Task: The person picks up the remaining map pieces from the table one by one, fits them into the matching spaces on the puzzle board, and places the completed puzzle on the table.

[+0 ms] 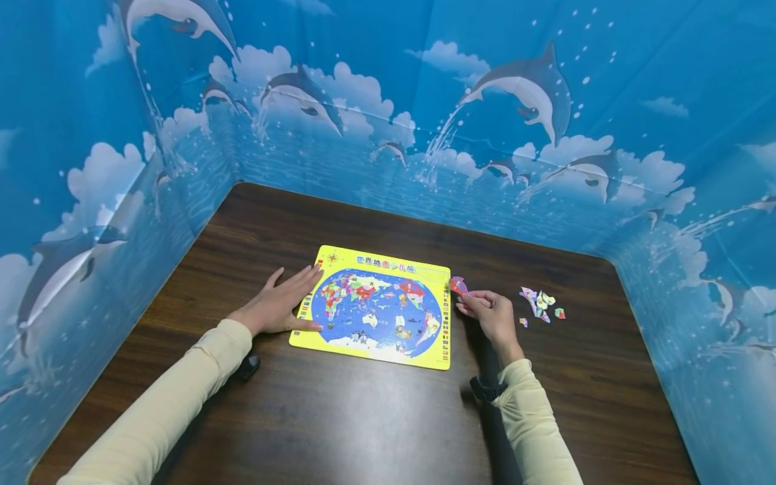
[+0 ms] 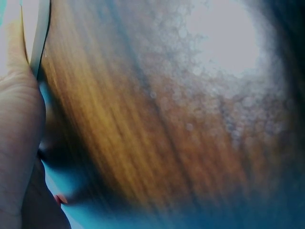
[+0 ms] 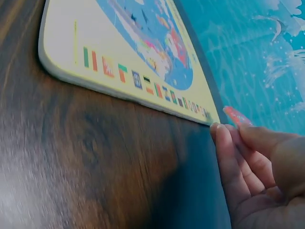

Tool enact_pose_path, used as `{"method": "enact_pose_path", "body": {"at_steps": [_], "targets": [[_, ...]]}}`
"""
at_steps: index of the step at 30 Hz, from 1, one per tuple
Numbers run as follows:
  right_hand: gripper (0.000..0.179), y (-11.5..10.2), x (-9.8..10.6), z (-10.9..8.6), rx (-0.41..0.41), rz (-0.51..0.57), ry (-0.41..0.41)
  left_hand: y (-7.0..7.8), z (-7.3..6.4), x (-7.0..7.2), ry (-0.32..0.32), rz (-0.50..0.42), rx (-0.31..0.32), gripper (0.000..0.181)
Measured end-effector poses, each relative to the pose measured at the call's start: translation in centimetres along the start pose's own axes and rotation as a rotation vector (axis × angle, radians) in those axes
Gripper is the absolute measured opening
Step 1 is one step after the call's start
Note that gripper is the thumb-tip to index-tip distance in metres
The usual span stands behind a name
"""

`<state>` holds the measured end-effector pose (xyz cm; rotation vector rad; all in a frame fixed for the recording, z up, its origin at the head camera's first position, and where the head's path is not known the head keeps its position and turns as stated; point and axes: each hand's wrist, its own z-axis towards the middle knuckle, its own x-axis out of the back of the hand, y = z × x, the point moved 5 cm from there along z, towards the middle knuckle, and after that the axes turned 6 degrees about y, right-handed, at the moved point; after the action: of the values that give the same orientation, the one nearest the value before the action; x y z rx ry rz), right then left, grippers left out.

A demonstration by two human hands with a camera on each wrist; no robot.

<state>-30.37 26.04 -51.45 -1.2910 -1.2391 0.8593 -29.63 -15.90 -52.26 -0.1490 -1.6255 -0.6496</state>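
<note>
A yellow-bordered world map puzzle board (image 1: 376,355) lies on the dark wooden table, its oval map mostly filled with coloured land. My left hand (image 1: 281,303) rests on the board's left edge with fingers spread and straight. Just off the board's upper right edge, my right hand (image 1: 492,315) pinches a red puzzle piece (image 1: 457,285) between thumb and fingers. In the right wrist view, the fingertips hold that red piece (image 3: 237,116) near the board's corner, beyond the row of flags. The left wrist view catches only part of the left hand (image 2: 19,124) and the board's edge.
Several loose puzzle pieces (image 1: 538,303) lie in a small group to the right of my right hand. Dark wooden table (image 1: 339,417) stretches around the board. A blue curtain (image 1: 388,135) printed with dolphins encloses the table's back and sides.
</note>
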Motion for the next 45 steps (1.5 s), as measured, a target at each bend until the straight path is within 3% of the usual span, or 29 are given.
{"method": "enact_pose_path", "body": {"at_steps": [11, 18, 30, 38, 45], "targets": [[0.027, -0.8, -2.7, -0.4, -0.152, -0.055, -0.061, -0.5, -0.1, -0.1, 0.012, -0.012, -0.001, 0.118], [0.027, -1.2, -4.7, -0.5, -0.259, -0.088, -0.046, -0.4, -0.1, -0.2, 0.011, -0.013, 0.003, 0.119], [0.027, -1.6, -6.3, -0.5, -0.288, -0.127, 0.007, -0.2, 0.3, 0.2, 0.007, -0.013, -0.005, 0.118], [0.027, -1.3, -6.6, -0.3, -0.248, -0.293, 0.023, -0.3, 0.3, 0.1, 0.015, -0.016, -0.014, 0.118], [0.025, -1.2, -6.8, -0.3, -0.271, -0.331, 0.003, -0.3, 0.2, 0.0, 0.003, -0.024, -0.009, 0.117]]}}
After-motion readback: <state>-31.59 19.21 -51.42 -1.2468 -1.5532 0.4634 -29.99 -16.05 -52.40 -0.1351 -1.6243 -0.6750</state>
